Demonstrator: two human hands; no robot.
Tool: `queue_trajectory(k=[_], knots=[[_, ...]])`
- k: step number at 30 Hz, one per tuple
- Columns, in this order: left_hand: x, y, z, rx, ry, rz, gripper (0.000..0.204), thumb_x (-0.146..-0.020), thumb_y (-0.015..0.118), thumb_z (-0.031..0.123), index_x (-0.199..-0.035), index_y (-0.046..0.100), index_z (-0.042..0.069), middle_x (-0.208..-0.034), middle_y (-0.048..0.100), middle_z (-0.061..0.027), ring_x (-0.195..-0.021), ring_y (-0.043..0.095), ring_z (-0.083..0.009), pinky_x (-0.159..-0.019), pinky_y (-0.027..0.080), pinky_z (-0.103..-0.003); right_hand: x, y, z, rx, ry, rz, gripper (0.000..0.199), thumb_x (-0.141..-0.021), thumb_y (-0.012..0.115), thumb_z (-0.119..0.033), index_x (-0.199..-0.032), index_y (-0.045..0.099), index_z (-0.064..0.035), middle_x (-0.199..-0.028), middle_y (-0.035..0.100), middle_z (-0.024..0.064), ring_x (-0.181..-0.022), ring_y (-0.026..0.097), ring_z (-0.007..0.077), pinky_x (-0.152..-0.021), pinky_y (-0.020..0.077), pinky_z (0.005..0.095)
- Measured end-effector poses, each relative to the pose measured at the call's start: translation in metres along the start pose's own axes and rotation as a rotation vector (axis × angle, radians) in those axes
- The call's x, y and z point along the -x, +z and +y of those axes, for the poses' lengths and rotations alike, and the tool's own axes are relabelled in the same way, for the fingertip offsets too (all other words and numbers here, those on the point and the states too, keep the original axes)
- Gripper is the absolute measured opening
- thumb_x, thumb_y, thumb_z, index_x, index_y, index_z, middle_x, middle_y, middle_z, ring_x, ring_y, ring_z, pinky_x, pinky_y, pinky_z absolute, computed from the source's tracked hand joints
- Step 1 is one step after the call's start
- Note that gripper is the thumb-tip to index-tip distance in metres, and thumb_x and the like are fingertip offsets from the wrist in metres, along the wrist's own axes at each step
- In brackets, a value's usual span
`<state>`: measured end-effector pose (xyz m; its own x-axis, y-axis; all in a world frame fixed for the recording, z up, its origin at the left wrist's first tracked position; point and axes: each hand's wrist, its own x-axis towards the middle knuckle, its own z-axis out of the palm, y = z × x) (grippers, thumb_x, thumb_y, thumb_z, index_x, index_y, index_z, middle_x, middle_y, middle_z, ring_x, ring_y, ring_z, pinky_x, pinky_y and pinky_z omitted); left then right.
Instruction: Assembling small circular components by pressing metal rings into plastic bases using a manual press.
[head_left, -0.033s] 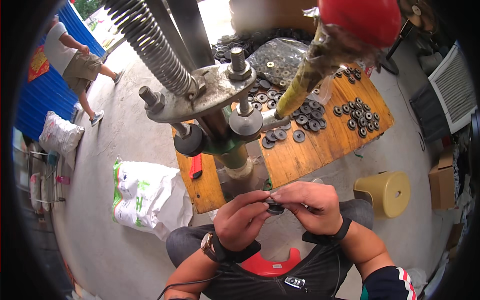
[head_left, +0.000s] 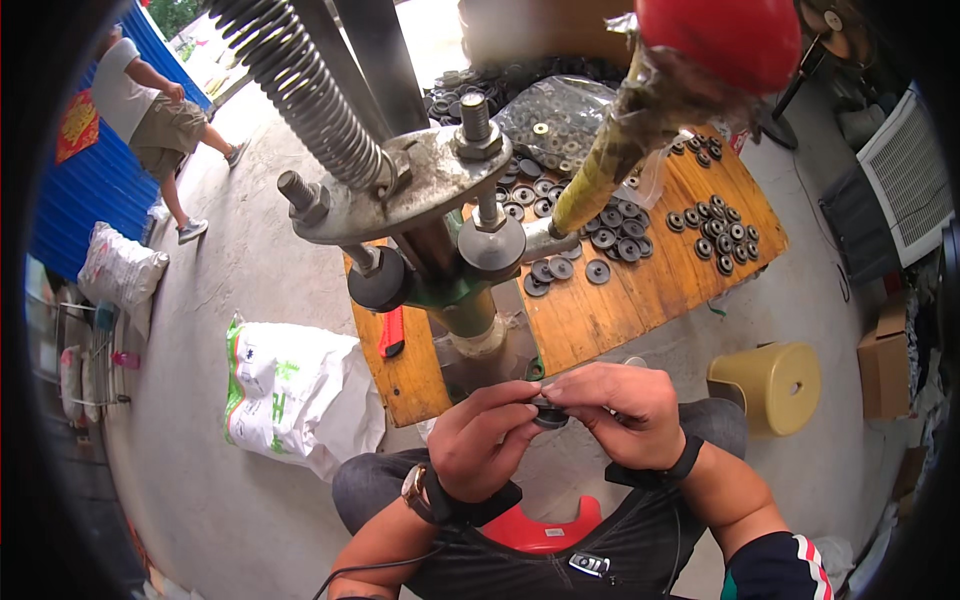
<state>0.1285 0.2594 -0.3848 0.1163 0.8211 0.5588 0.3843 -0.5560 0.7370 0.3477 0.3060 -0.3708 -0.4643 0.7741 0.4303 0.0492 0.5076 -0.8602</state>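
Note:
Both my hands meet above my lap, close to the near edge of the wooden bench. Between their fingertips is a small dark round wheel [head_left: 549,415], partly covered by the fingers. My left hand [head_left: 478,440] pinches it from the left, and my right hand [head_left: 625,410] grips it from the right. Just beyond them rises a green-based lever press [head_left: 470,310], with a metal flange plate, a coil spring [head_left: 300,95] and a yellow-wrapped handle [head_left: 590,185] ending in a red knob [head_left: 720,40].
Loose dark wheels [head_left: 620,235] and a clear plastic bag [head_left: 560,120] of small parts cover much of the bench [head_left: 590,320]. A red cutter [head_left: 391,332] lies left of the press. White sack [head_left: 300,390] and yellow stool [head_left: 770,388] flank me. A person [head_left: 160,110] is at far left.
The person at far left has shifted slightly, the legs drawing closer together. My hands and the wheel stay in place.

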Motion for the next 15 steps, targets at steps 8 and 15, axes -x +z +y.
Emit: queue_trajectory(k=[8,15], knots=[[0.001,0.007,0.001,0.114,-0.129,0.039,0.029,-0.081,0.089,-0.004,-0.101,0.067,-0.003,-0.107,0.078,-0.0213,-0.097,0.079,-0.029,-0.085,0.063,-0.034,-0.002,-0.003,0.005,-0.019,-0.113,-0.012,0.031,-0.084,0.076,0.013,-0.113,0.076,0.0025,-0.11,0.078,0.0182,-0.101,0.078,0.0341,-0.087,0.0619,0.04],[-0.009,-0.001,0.009,0.132,-0.15,-0.016,0.034,-0.077,0.089,-0.008,-0.105,0.073,-0.004,-0.104,0.076,-0.0185,-0.094,0.077,-0.0264,-0.083,0.061,-0.034,0.0,-0.005,0.006,-0.112,-0.042,-0.049,0.035,-0.086,0.08,0.008,-0.119,0.074,0.0019,-0.115,0.077,0.0174,-0.104,0.075,0.0332,-0.088,0.0608,0.0396]])
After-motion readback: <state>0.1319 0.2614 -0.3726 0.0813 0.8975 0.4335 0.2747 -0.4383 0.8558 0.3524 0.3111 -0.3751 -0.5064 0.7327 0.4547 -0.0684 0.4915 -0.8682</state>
